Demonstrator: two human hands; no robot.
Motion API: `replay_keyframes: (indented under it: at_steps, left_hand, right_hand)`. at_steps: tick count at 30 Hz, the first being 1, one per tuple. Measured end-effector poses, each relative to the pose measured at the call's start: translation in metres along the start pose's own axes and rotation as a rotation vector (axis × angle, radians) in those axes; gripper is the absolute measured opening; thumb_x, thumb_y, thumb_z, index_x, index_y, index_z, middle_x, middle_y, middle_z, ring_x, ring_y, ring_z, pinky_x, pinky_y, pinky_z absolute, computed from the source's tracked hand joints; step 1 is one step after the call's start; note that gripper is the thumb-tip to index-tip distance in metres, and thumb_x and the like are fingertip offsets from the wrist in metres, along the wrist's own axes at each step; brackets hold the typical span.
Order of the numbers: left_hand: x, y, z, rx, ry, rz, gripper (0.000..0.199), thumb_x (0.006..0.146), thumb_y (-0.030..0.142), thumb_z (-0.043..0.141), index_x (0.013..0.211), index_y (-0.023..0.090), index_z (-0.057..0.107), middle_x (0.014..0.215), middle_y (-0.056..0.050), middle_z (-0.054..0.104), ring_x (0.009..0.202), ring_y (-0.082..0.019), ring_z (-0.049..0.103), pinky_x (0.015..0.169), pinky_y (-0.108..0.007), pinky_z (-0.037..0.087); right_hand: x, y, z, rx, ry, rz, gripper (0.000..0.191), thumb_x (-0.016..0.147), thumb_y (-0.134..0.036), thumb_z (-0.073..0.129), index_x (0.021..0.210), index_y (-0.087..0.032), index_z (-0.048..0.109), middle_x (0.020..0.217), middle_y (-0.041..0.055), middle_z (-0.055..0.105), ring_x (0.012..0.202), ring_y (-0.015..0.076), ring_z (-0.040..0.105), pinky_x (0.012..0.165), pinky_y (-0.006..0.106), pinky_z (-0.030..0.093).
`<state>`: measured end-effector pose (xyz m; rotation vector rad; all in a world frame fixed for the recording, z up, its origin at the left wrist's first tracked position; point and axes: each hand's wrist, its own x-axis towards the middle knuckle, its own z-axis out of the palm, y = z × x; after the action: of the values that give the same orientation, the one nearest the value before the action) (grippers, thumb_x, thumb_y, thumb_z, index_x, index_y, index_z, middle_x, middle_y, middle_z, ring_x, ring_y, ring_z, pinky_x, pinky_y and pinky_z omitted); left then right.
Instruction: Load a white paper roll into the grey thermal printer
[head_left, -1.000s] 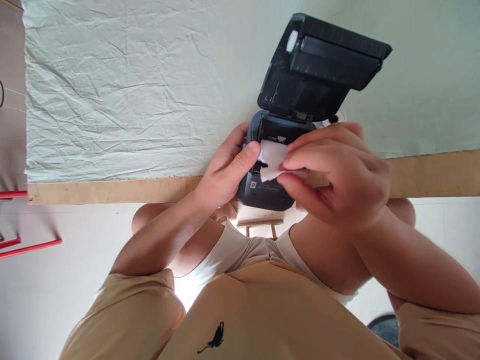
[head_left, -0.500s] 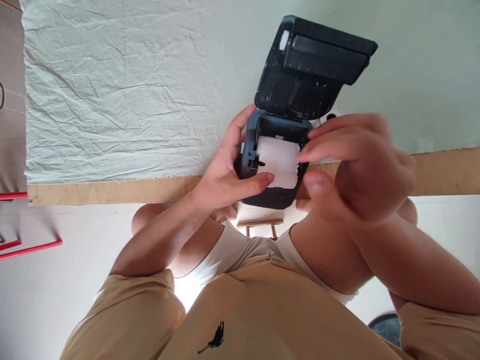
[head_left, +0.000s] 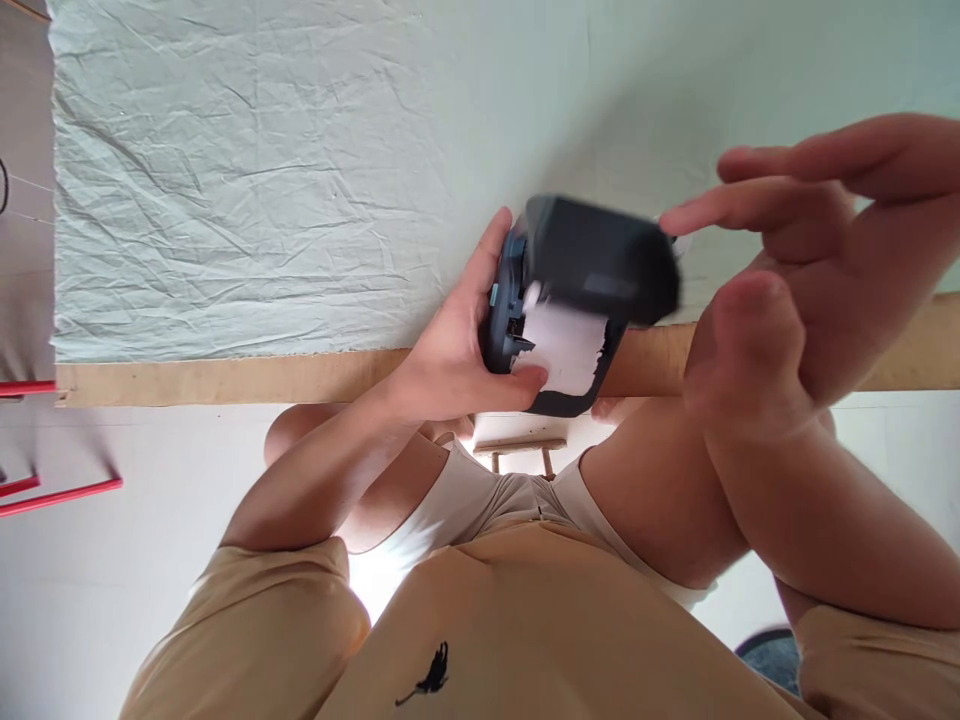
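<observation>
At the far left we see red bars [head_left: 64,495] above the pale floor [head_left: 150,600]. Next to them, a creased pale green cloth [head_left: 225,200] covers the tabletop, leaving its wooden front edge [head_left: 225,383] bare. Our left hand [head_left: 457,350] is clamped on the left side of a dark device [head_left: 559,404] at that edge; whether the device rests there or is held up, we cannot tell. Our thumb presses the white paper [head_left: 566,350] lying in it. The blurred lid [head_left: 600,255] stands partly open over the paper. Rightmost, our right hand [head_left: 795,240] holds nothing, fingers apart, one fingertip at the lid's right corner.
</observation>
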<state>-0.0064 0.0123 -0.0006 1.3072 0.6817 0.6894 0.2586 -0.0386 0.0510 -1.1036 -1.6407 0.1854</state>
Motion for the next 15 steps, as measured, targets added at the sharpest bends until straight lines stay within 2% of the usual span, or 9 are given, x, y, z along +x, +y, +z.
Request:
replay_keyframes:
  at_steps: [2,4,6,7,8,9,10,13,15]
  left_hand:
    - [0.000,-0.002,-0.005,-0.060,-0.044,0.021,0.171,0.072,0.034,0.118,0.205,0.035,0.009,0.178,-0.016,0.077,0.119,-0.032,0.093,0.088,-0.041,0.080]
    - [0.000,-0.003,-0.006,-0.113,-0.054,0.102,0.169,0.066,0.034,0.123,0.202,0.037,0.023,0.185,-0.015,0.075,0.130,-0.037,0.094,0.091,-0.042,0.083]
    - [-0.002,0.000,-0.001,-0.128,0.016,0.186,0.149,0.065,0.050,0.128,0.191,0.036,0.050,0.187,-0.012,0.075,0.153,-0.045,0.089,0.099,-0.043,0.084]
    - [-0.003,0.003,0.003,-0.131,0.083,0.185,0.130,0.074,0.063,0.124,0.184,0.035,0.060,0.181,-0.011,0.079,0.163,-0.046,0.085,0.104,-0.043,0.084]
    - [-0.004,0.006,0.007,-0.132,0.165,0.103,0.109,0.090,0.072,0.115,0.180,0.036,0.066,0.183,-0.009,0.079,0.173,-0.044,0.078,0.117,-0.045,0.081]
    - [-0.005,0.009,0.010,-0.126,0.217,0.077,0.097,0.093,0.079,0.112,0.170,0.034,0.075,0.177,-0.009,0.083,0.170,-0.043,0.080,0.117,-0.043,0.081]
    - [-0.005,0.012,0.013,-0.119,0.232,0.073,0.087,0.095,0.082,0.109,0.161,0.032,0.081,0.166,-0.009,0.087,0.158,-0.040,0.085,0.112,-0.042,0.081]
    - [-0.004,0.017,0.015,-0.147,0.153,0.089,0.079,0.099,0.085,0.102,0.152,0.029,0.086,0.131,-0.008,0.090,0.115,-0.032,0.090,0.091,-0.039,0.078]
    - [-0.004,0.017,0.011,-0.144,0.120,0.075,0.076,0.099,0.083,0.102,0.150,0.028,0.087,0.122,-0.007,0.088,0.105,-0.029,0.087,0.084,-0.037,0.076]
  right_hand:
    - [0.000,0.003,0.005,-0.056,0.011,-0.075,0.034,0.133,-0.052,0.055,0.157,-0.041,0.078,0.136,0.0026,0.079,0.125,0.0290,0.089,0.129,0.061,0.072]
    - [-0.001,0.006,0.009,-0.144,-0.016,-0.122,0.030,0.131,-0.049,0.057,0.143,-0.033,0.079,0.124,0.0036,0.087,0.136,0.0335,0.089,0.130,0.064,0.071]
    - [-0.003,0.009,0.011,-0.224,-0.044,-0.146,0.031,0.128,-0.052,0.060,0.140,-0.030,0.078,0.125,0.0065,0.091,0.148,0.0383,0.087,0.130,0.067,0.070]
    - [-0.004,0.009,0.010,-0.257,-0.072,-0.149,0.031,0.126,-0.053,0.062,0.140,-0.030,0.077,0.129,0.0079,0.092,0.151,0.0400,0.086,0.131,0.069,0.069]
    - [-0.005,0.010,0.009,-0.280,-0.114,-0.150,0.030,0.125,-0.052,0.065,0.142,-0.031,0.077,0.135,0.0088,0.092,0.153,0.0410,0.086,0.131,0.070,0.068]
    - [-0.005,0.010,0.007,-0.291,-0.157,-0.148,0.029,0.123,-0.051,0.069,0.144,-0.032,0.076,0.141,0.0092,0.092,0.155,0.0417,0.085,0.131,0.071,0.069]
    - [-0.006,0.010,0.005,-0.294,-0.197,-0.142,0.030,0.121,-0.050,0.072,0.147,-0.034,0.075,0.146,0.0092,0.091,0.158,0.0426,0.084,0.131,0.071,0.068]
    - [-0.006,0.013,-0.005,-0.287,-0.290,-0.113,0.039,0.119,-0.050,0.078,0.156,-0.040,0.072,0.154,0.0085,0.088,0.168,0.0453,0.079,0.134,0.070,0.068]
    - [-0.006,0.015,-0.008,-0.303,-0.319,-0.096,0.046,0.117,-0.051,0.082,0.160,-0.041,0.070,0.158,0.0088,0.087,0.173,0.0476,0.075,0.135,0.070,0.067]
